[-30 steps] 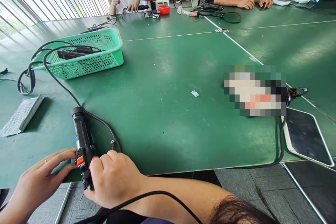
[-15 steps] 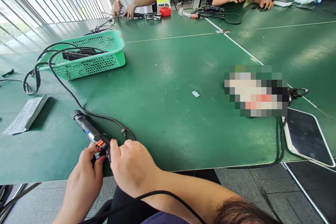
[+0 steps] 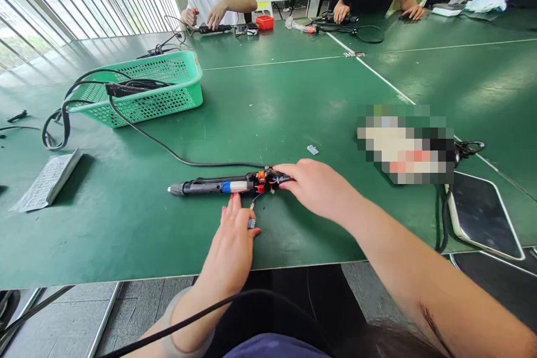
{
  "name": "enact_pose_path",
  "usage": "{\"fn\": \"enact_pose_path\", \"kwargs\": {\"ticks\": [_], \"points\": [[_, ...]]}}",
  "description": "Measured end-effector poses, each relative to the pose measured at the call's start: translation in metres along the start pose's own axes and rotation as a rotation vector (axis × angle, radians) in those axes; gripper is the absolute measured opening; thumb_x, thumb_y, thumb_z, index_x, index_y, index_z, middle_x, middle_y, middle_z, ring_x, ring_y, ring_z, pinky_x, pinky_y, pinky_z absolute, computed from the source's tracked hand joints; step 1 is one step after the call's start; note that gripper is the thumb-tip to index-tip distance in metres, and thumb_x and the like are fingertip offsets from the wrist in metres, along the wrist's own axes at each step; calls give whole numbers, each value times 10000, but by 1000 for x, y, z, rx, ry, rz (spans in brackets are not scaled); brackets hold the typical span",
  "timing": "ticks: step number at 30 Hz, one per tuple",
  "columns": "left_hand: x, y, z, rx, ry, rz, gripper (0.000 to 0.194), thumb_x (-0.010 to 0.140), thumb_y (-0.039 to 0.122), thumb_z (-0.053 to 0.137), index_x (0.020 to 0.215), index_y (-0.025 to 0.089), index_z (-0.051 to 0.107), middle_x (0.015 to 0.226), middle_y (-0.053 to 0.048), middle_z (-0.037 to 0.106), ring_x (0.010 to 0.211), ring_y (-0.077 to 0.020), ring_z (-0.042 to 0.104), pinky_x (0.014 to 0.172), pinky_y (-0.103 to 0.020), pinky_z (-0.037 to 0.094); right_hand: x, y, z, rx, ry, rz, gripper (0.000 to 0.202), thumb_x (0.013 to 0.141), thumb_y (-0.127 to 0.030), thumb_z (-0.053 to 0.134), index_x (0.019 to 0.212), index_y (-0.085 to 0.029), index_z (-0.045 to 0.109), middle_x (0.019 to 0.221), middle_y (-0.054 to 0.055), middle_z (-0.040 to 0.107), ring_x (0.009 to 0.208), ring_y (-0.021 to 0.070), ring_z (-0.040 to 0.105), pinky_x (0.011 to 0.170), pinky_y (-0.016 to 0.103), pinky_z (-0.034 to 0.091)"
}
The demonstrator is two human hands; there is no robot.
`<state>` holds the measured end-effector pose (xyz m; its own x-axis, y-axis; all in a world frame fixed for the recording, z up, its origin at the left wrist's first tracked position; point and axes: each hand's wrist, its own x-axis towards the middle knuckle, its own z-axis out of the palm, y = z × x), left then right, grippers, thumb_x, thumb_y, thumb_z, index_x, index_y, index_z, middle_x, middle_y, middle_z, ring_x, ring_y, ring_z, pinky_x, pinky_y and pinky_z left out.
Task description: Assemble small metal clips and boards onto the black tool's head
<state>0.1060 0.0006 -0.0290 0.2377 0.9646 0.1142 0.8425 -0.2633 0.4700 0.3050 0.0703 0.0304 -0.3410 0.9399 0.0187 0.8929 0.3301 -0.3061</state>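
A long black tool (image 3: pixel 210 186) is being held flat on the bench (image 3: pixel 260 128), near its front edge, with its right end being pinched by the right hand (image 3: pixel 319 190) and its side being touched by the fingertips of the left hand (image 3: pixel 230 243). Whether the small silver part (image 3: pixel 251 223) by the left thumb is being pinched too cannot be told. The open insides (image 3: pixel 261 180), it seems, are being worked on, so the tool is needing to be kept still, with the thin wire (image 3: pixel 255 198) not being pulled hard
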Motion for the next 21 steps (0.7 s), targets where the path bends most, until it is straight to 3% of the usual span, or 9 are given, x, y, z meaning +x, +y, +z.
{"fn": "enact_pose_path", "kwargs": {"ticks": [4,7,11,16,21], "points": [[15,30,12,-64,-52,14,79,877,109,451,888,185,439,1511,-261,223,1438,-343,99,1097,-605,277,19,28,-11,-1,-35,-55,326,911,-290,506,1215,-291,624,877,56,652,821,187,599,724,283,433],[24,48,19,-129,-25,8,78,876,120,477,884,182,431,1537,-265,106,1435,-364,-28,1094,-643,234,29,41,-10,27,-8,-71,322,906,-277,504,1198,-271,641,865,48,653,815,182,593,729,286,430],[30,60,25,-229,1,-22,101,882,103,456,879,194,413,1543,-250,76,1417,-345,-146,1079,-673,227,32,48,-5,70,52,-78,325,904,-280,502,1197,-271,643,862,42,644,811,172,588,740,286,433],[35,63,21,-260,-46,-47,58,898,128,436,910,185,436,1508,-271,155,1436,-353,-69,1079,-589,277,30,51,0,107,119,-32,329,904,-280,503,1199,-247,645,905,57,658,804,164,590,753,289,437],[42,57,1,-332,-128,-89,56,905,181,435,917,194,489,1422,-243,351,1439,-335,178,1003,-488,364,29,55,4,122,160,25,326,888,-290,528,1183,-249,658,880,54,658,771,169,588,720,287,433]]}}
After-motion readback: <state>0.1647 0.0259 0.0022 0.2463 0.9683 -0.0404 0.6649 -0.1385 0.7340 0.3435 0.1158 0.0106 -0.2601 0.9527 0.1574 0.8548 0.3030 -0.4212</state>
